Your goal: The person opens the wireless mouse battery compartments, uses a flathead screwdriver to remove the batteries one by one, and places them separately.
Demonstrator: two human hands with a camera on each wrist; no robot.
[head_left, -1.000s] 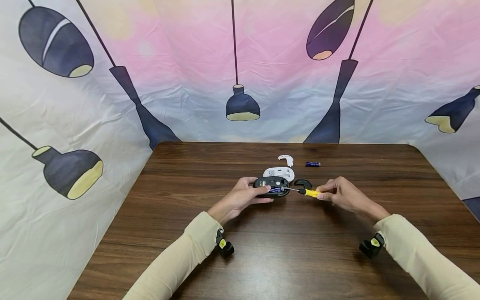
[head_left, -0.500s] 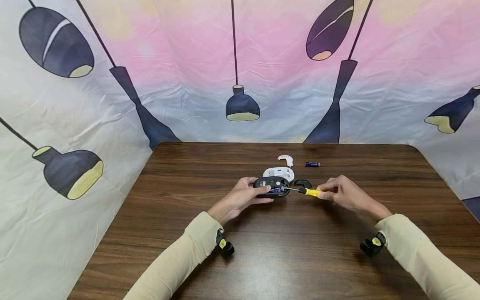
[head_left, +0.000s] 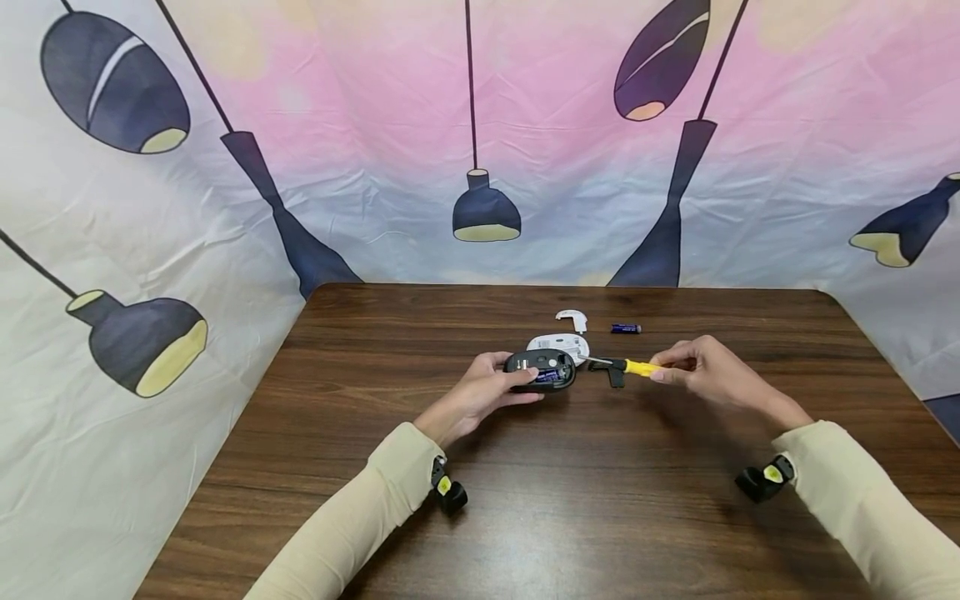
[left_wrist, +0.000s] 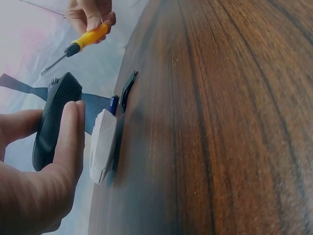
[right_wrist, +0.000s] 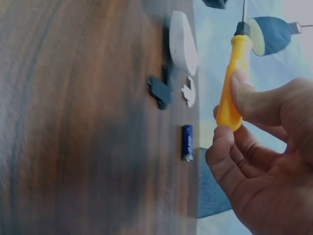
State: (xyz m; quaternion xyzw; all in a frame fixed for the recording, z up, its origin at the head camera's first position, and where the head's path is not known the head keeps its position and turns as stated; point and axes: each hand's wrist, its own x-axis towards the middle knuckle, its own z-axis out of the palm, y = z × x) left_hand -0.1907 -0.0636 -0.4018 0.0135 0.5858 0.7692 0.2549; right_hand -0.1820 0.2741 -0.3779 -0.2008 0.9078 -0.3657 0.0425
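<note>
My left hand [head_left: 483, 390] grips a black computer mouse [head_left: 521, 362] with its underside turned up. In its uncovered compartment shows a blue battery [head_left: 548, 377], and my thumb lies at the compartment's left end. My right hand [head_left: 701, 368] pinches the yellow handle of a screwdriver [head_left: 640, 368]. The screwdriver's shaft points left, its tip clear of the black mouse and overlapping the white mouse in the head view. In the left wrist view the screwdriver [left_wrist: 92, 36] stands apart from the black mouse [left_wrist: 56, 117], beyond its ridged end.
Behind the black mouse a white mouse [head_left: 558, 342] lies upside down on the brown table [head_left: 420, 333]. Further back are its white cover [head_left: 576, 320] and a loose blue battery [head_left: 626, 328]. A black cover [head_left: 617, 378] lies beneath the screwdriver. A printed cloth backdrop [head_left: 375, 208] hangs behind.
My right hand has drawn the screwdriver out of the black mouse's compartment, moving right and slightly up. The left hand, with the mouse, has shifted slightly left.
</note>
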